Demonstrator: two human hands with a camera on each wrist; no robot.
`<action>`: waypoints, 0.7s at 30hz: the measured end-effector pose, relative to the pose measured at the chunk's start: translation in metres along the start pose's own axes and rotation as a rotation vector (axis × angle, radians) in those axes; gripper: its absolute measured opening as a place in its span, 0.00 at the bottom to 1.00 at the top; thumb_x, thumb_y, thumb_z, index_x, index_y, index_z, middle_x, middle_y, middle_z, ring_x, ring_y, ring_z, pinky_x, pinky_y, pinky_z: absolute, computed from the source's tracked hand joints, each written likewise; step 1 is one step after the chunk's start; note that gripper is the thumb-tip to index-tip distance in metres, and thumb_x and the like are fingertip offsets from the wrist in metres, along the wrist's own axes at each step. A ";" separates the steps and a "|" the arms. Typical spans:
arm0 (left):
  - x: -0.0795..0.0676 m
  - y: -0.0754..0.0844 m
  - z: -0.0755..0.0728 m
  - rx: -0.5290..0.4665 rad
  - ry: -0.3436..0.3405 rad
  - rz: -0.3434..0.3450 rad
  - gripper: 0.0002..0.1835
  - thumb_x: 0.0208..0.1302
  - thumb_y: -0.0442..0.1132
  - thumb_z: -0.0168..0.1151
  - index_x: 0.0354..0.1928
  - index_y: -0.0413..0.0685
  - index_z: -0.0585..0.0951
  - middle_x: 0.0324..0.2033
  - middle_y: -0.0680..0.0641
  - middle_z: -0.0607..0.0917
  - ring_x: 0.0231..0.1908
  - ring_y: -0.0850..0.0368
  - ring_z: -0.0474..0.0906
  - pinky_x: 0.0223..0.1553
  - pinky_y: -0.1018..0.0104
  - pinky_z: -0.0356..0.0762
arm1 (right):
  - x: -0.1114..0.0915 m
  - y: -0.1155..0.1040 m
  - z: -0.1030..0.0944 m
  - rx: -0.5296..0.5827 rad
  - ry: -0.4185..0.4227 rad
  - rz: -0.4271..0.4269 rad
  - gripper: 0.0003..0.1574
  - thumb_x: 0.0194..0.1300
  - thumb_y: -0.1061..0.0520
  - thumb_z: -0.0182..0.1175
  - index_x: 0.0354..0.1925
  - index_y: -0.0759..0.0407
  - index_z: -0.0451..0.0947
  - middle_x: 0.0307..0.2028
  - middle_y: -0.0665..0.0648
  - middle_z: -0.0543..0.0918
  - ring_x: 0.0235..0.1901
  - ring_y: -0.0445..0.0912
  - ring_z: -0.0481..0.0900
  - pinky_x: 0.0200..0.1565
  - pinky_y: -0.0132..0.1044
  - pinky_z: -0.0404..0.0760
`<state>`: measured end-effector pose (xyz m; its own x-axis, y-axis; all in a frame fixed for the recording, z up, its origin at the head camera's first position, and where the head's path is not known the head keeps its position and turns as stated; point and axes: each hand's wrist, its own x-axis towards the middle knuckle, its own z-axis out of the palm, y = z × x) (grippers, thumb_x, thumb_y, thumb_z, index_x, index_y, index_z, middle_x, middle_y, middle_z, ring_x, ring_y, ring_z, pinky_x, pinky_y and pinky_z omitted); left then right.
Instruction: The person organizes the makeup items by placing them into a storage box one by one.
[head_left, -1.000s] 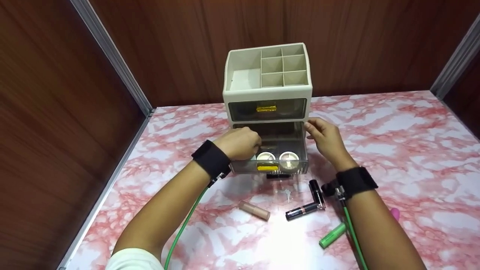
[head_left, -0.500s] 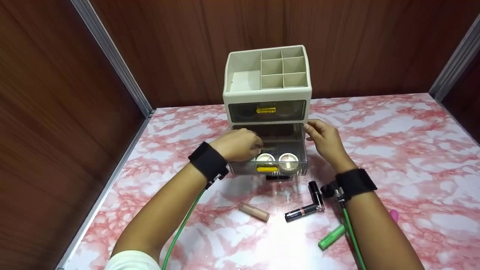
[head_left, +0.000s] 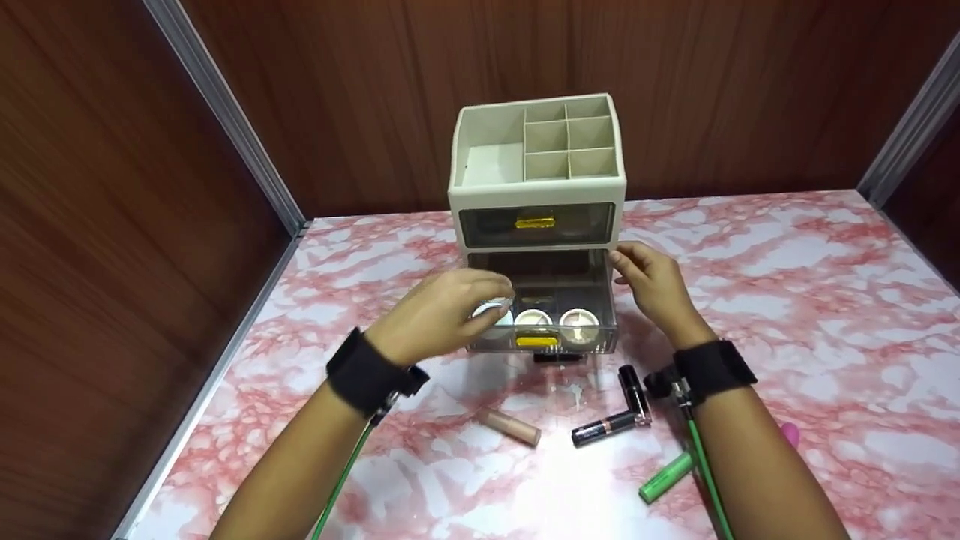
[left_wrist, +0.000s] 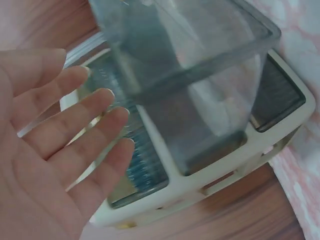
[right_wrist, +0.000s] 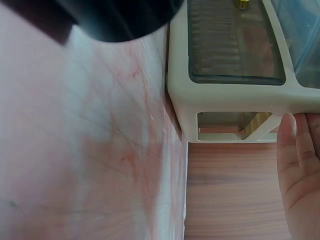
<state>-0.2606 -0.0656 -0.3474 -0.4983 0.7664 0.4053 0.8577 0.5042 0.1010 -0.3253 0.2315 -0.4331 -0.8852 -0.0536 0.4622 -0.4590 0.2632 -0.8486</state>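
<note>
A cream drawer organizer point(head_left: 536, 191) stands on the table, its middle clear drawer point(head_left: 540, 349) pulled out. Inside the drawer sit a round white-rimmed container point(head_left: 579, 322), another round container point(head_left: 532, 321) beside it, and a pale round item point(head_left: 491, 319) on the left, partly covered by fingers. My left hand point(head_left: 450, 311) hovers over the drawer's left end; in the left wrist view its fingers point(left_wrist: 82, 122) are spread, holding nothing. My right hand point(head_left: 652, 285) touches the organizer's right side with nearly straight fingers point(right_wrist: 287, 137), the thumb by the front edge.
In front of the organizer lie a beige tube point(head_left: 510, 425), black lipstick-like tubes point(head_left: 604, 429), a green tube point(head_left: 666, 478) and a pink item point(head_left: 790, 433) partly behind my right forearm. Another black item point(head_left: 559, 358) lies beneath the drawer. Wood-patterned panels point(head_left: 360, 97) enclose the table.
My left hand has drawn back from inside the drawer toward the left and front, its fingers loosening and uncovering the pale round item. My right hand stays at the organizer's side.
</note>
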 end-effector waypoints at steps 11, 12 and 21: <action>-0.045 0.000 0.006 -0.128 0.322 -0.049 0.15 0.56 0.38 0.61 0.47 0.49 0.79 0.45 0.54 0.79 0.48 0.64 0.72 0.50 0.69 0.67 | 0.004 0.004 -0.015 -0.298 -0.114 0.009 0.25 0.61 0.41 0.52 0.49 0.54 0.76 0.44 0.55 0.80 0.40 0.50 0.77 0.43 0.44 0.73; -0.049 -0.001 0.008 -0.138 0.340 -0.059 0.15 0.56 0.38 0.62 0.47 0.49 0.79 0.45 0.54 0.79 0.48 0.64 0.72 0.50 0.70 0.67 | 0.003 -0.002 -0.018 -0.335 -0.139 0.015 0.26 0.61 0.40 0.52 0.51 0.53 0.75 0.46 0.56 0.79 0.42 0.51 0.76 0.45 0.47 0.72; -0.058 -0.010 0.013 -0.201 0.411 -0.104 0.15 0.54 0.41 0.64 0.45 0.50 0.80 0.42 0.56 0.80 0.45 0.64 0.73 0.47 0.69 0.69 | -0.006 -0.064 -0.043 -0.458 -0.091 -0.067 0.27 0.59 0.37 0.52 0.50 0.49 0.76 0.45 0.53 0.79 0.43 0.49 0.77 0.45 0.48 0.72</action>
<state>-0.2419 -0.1105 -0.3836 -0.5261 0.4740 0.7060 0.8335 0.4520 0.3177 -0.2874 0.2561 -0.3706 -0.8674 -0.1633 0.4701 -0.4523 0.6528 -0.6076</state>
